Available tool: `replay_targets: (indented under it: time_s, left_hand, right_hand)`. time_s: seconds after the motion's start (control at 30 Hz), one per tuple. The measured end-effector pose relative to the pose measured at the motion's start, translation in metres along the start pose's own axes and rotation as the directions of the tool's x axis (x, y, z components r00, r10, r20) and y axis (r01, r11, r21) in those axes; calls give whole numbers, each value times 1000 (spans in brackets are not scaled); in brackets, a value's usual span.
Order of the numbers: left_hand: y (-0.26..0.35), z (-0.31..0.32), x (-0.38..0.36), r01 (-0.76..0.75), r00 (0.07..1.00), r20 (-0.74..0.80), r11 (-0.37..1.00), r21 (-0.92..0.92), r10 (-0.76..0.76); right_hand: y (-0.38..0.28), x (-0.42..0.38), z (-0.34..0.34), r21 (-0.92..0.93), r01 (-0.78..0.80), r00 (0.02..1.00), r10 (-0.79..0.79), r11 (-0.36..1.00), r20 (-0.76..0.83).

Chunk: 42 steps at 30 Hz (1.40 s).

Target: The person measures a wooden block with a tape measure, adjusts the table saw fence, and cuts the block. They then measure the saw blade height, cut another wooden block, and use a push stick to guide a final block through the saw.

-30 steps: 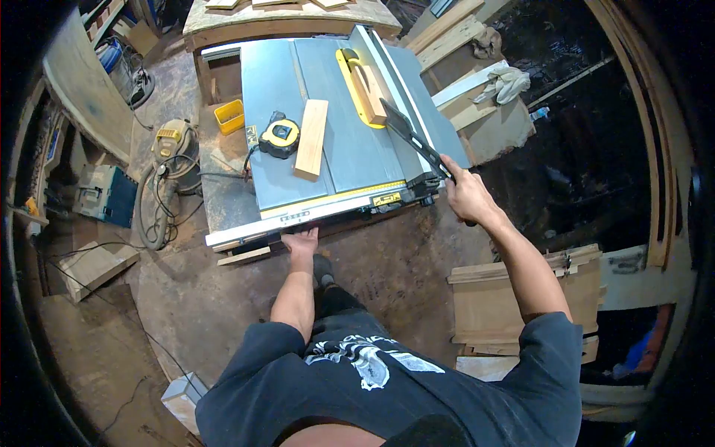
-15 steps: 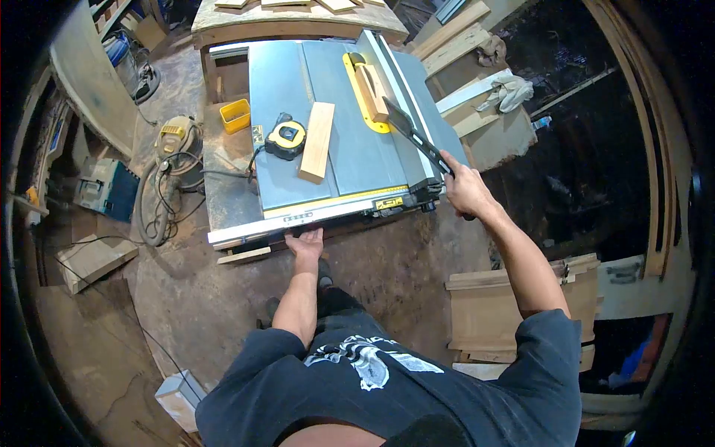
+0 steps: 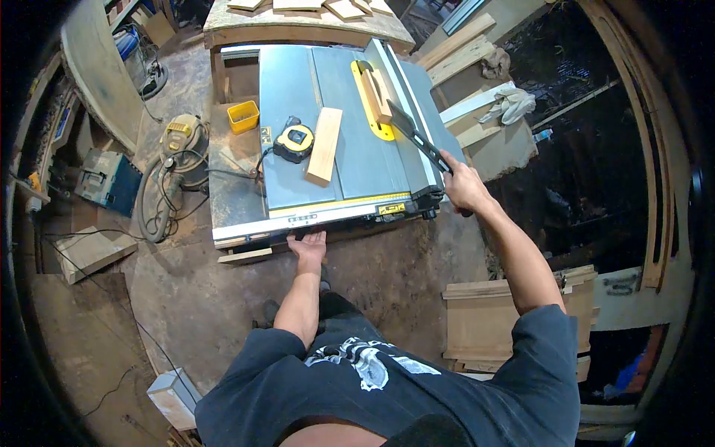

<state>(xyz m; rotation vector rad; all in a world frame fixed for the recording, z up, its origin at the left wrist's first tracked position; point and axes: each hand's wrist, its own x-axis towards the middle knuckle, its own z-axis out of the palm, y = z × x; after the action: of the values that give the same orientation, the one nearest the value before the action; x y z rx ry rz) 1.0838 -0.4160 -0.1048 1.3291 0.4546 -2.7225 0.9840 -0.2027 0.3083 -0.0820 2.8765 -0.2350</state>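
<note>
My right hand [image 3: 467, 188] is closed round the handle of a black push stick [image 3: 421, 143]. The stick's far end meets the near end of a small wood block [image 3: 380, 97], which lies beside the fence [image 3: 406, 100] over the yellow throat plate [image 3: 366, 93] of a table saw [image 3: 290, 97]. Below the saw's front rail, my left hand [image 3: 307, 246] is palm up with fingers apart, their tips partly hidden under the edge. A second wood block [image 3: 324, 147] and a yellow and black tape measure [image 3: 294, 141] rest on the saw top, left of the fence.
A yellow tub [image 3: 243, 118] stands left of the saw. Farther left are a vacuum with a hose [image 3: 155, 201] and a teal toolbox [image 3: 112, 179]. Wood pieces lie on the back bench [image 3: 298, 33]. Boards [image 3: 477, 316] lean at lower right; a pale glove or rag [image 3: 510, 103] lies at right.
The view has shifted slightly, so the saw appears a little farther right and lower. Both hands, the push stick and the blocks keep nearly the same places on the saw.
</note>
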Motion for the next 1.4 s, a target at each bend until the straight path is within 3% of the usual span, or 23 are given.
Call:
replay_targets:
  time_s: [0.1,0.23,0.37,0.4,0.43,0.53,0.57,0.63,0.7,0.73,0.77,0.83,0.9,1.0,1.07,1.13,1.2,1.23,1.27,1.3,1.33,1.37,1.4]
  left_hand:
    - [-1,8,-9,-19,998,-56,1000,-11,18]
    - [2,8,-12,20,1000,-6,999,-33,-20]
    - [0,8,-11,5,998,-57,999,-37,-7]
    - [1,8,-9,6,998,-58,999,-42,-8]
    - [2,10,-9,0,999,-52,999,-49,-3]
    - [8,9,-8,65,986,161,995,-72,-53]
    - [10,12,-10,62,985,165,995,-73,-50]
    - [17,9,-19,148,989,-22,989,-7,-148]
    - [43,-21,-20,152,988,-3,985,82,-152]
    - [61,-32,-28,132,985,51,914,382,-164]
    - [81,-44,-36,84,977,96,756,649,-191]
    - [121,-62,-66,37,982,86,625,780,-165]
    - [163,-89,-91,26,994,37,580,814,-98]
    - [226,-131,-130,-23,993,-55,608,794,109]
    - [270,-160,-156,-183,954,-36,671,719,298]
    - [311,-183,-183,-408,805,-120,688,600,582]
    - [402,-231,-177,-621,648,-128,618,481,751]
    - [415,-215,-198,-694,381,-158,394,603,911]
    - [460,-216,-211,-650,238,-65,209,730,969]
    - [438,-142,-259,-599,2,50,-39,800,999]
    - [422,-77,-290,-601,-128,64,-129,789,990]
    - [432,-37,-299,-627,-303,149,-315,713,941]
    - [471,-13,-308,-432,-433,356,-537,725,828]
  right_hand:
    - [1,8,2,-24,52,998,-53,998,-32]
    - [4,19,4,-54,44,999,-46,998,-27]
    - [-19,22,-9,-78,6,1000,-7,997,-3]
    - [30,59,15,-275,230,950,-277,934,-145]
    - [20,64,9,-277,239,947,-287,931,-147]
    - [-29,53,-20,-31,-31,999,32,999,20]
    - [-20,70,-18,7,7,1000,-8,1000,12]
    - [-29,85,-28,39,5,1000,-5,999,14]
    - [-51,98,-45,-10,49,999,-49,999,21]
    - [-48,123,-46,-27,31,999,-30,999,22]
    - [-48,142,-47,-47,58,998,-57,997,24]
    - [-65,159,-57,-22,38,997,-36,999,70]
    - [-72,184,-64,-25,-2,995,5,1000,101]
    - [-77,210,-68,44,-10,994,5,999,111]
    - [-79,228,-68,45,-11,992,6,999,124]
    - [-78,245,-73,39,4,992,-9,999,129]
    - [-73,253,-81,37,5,991,-10,999,131]
    - [-78,249,-89,28,-3,990,-1,1000,139]
    - [-82,244,-95,21,-11,989,7,1000,150]
    - [-83,239,-98,33,-18,988,13,999,154]
    - [-85,236,-107,32,1,990,-5,999,139]
    - [-81,239,-113,31,19,992,-23,999,125]
    - [-73,249,-114,17,54,987,-56,998,150]
